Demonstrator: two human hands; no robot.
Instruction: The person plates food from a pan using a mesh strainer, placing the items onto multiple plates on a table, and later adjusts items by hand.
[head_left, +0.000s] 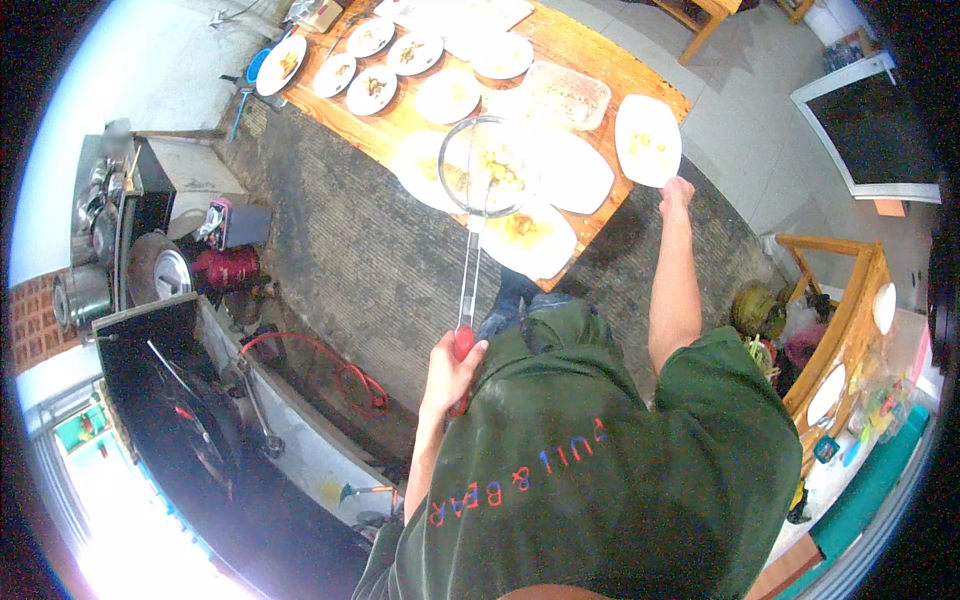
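Note:
My left hand (450, 371) is closed around the red handle of a long wire skimmer (470, 262), whose round mesh head is over the plates at the near corner of the wooden table (322, 112). Pale yellow food pieces (504, 169) show in or beneath the mesh; which, I cannot tell. My right hand (676, 193) grips the near edge of a white oval plate (637, 112) with a few yellow pieces on it, at the table's right edge. Close to the skimmer are a white plate with brownish food (529, 251) and a white plate (581, 172).
Several small plates of food (371, 90) and a clear plastic tray (574, 94) stand farther back on the table. At the left are a dark stove counter (292, 517), a red hose (315, 341) and pots (84, 294). A wooden frame (847, 300) with plates stands at the right.

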